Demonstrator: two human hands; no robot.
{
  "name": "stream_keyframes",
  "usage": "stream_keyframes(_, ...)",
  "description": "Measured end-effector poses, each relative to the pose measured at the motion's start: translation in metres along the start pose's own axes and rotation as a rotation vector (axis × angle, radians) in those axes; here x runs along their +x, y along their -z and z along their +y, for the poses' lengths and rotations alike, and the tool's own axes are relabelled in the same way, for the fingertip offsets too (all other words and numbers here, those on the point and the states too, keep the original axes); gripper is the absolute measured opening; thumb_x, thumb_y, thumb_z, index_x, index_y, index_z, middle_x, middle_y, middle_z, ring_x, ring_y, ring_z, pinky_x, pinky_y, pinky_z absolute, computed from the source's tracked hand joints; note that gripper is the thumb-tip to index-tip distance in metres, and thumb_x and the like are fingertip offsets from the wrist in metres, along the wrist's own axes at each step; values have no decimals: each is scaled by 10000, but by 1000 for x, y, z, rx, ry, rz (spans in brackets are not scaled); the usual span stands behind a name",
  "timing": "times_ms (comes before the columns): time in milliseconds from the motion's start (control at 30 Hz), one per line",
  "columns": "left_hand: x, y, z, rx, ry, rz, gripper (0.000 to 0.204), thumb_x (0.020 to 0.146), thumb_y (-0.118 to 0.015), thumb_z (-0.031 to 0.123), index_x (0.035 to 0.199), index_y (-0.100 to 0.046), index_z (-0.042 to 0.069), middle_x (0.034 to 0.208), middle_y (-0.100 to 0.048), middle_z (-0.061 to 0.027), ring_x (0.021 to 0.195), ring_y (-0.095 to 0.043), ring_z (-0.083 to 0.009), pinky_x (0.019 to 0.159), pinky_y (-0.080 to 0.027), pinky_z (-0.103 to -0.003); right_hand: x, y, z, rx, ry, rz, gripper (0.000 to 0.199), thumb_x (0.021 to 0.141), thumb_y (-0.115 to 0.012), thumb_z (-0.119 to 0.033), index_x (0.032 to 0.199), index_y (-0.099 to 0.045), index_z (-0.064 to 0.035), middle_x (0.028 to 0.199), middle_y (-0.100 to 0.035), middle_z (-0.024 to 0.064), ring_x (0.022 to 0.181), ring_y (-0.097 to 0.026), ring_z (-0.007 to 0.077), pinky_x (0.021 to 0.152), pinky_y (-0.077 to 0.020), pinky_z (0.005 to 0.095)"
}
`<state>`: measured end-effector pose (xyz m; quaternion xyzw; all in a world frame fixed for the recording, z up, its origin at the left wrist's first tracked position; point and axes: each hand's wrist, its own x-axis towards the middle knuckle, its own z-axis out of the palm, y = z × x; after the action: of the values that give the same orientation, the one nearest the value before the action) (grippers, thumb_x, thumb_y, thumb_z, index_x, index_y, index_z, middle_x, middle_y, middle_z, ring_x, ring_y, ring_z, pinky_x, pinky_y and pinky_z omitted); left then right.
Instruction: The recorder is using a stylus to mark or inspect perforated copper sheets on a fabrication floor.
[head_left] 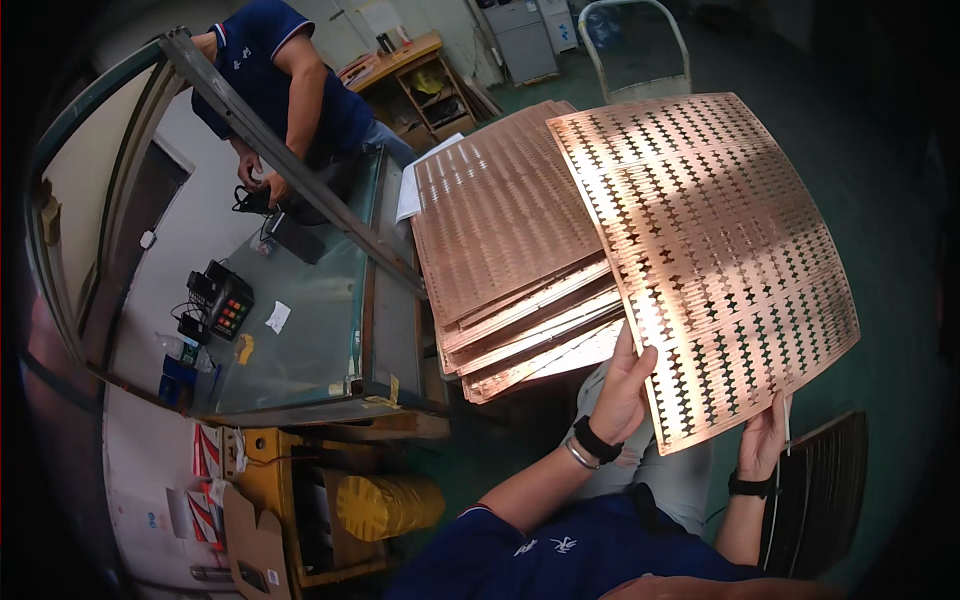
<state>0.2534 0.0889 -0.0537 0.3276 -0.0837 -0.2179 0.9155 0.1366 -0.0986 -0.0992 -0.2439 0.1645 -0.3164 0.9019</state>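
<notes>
The person is holding up a large, thin copper-coloured sheet [715, 260] patterned with dense rows of small dark diamond-shaped cut-outs. It is bowing slightly and tilting, with its far edge rising toward the top of the view and its near edge resting in both hands. Light is catching the sheet in bright bands across its upper part and along its lower left edge, while the rest is showing a warmer, duller copper tone.

The left hand [622, 392] is gripping the sheet's lower left edge, its grip closed on the metal with the thumb lying over the front face and the fingers going behind. The right hand [765, 438] is holding the lower right edge in the same way, its grip closed on the sheet with fingers curling around the rim. Both wrists are wearing dark bands, and the left wrist is also carrying a thin silvery bangle.

Just to the left of the held sheet, and partly behind it, a fanned stack of similar copper-coloured perforated sheets [510, 260] is lying slanted. Left of that stack, a glass-topped desk with a metal frame [330, 320] is carrying a small black control box with coloured buttons [222, 300]. Beyond the desk, another person in a dark blue polo shirt [285, 80] is bending over it. A yellow cylindrical roll [385, 505] is sitting low down near the person's left side, beside a cardboard box [255, 545].
</notes>
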Motion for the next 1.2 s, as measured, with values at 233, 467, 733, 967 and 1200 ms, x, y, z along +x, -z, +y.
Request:
stream_keyframes(233,13,21,22,359,254,-207,592,951,-425,201,1437,-95,129,1435,-243,-165,1246,-387,-304,963,-408,-401,52,54,-57,-17,175,30,447,920,-471,-78,1323,-306,27,1285,-430,168,1165,-460,211,1008,-411,319)
stream_keyframes(467,1,59,64,493,260,-58,354,949,-410,161,1265,-412,1,1207,-511,-182,1089,-532,-275,908,-456,-370,143,90,-83,-237,309,42,433,917,-488,-79,1313,-341,16,1238,-470,124,1107,-488,179,964,-437,293)
stream_keyframes(733,-15,89,84,584,173,184,323,938,-436,151,1211,-459,-22,1140,-546,-187,1013,-572,-272,869,-482,-362,277,115,-5,-293,168,98,284,930,-454,-72,1208,-444,-16,1098,-541,96,993,-547,175,841,-501,318)
stream_keyframes(967,-24,102,99,601,138,334,292,940,-418,109,1197,-475,-17,1141,-556,-174,1022,-570,-238,865,-486,-342,366,52,52,-207,57,145,457,909,-505,-86,1317,-314,-7,1236,-470,115,1112,-491,215,938,-437,339)
stream_keyframes(1200,-22,105,94,606,147,395,292,932,-440,130,1182,-474,-17,1129,-561,-185,991,-588,-275,858,-488,-366,394,92,108,-526,-300,400,539,929,-468,-294,1352,-288,-11,1300,-399,161,1183,-423,297,991,-358,464)
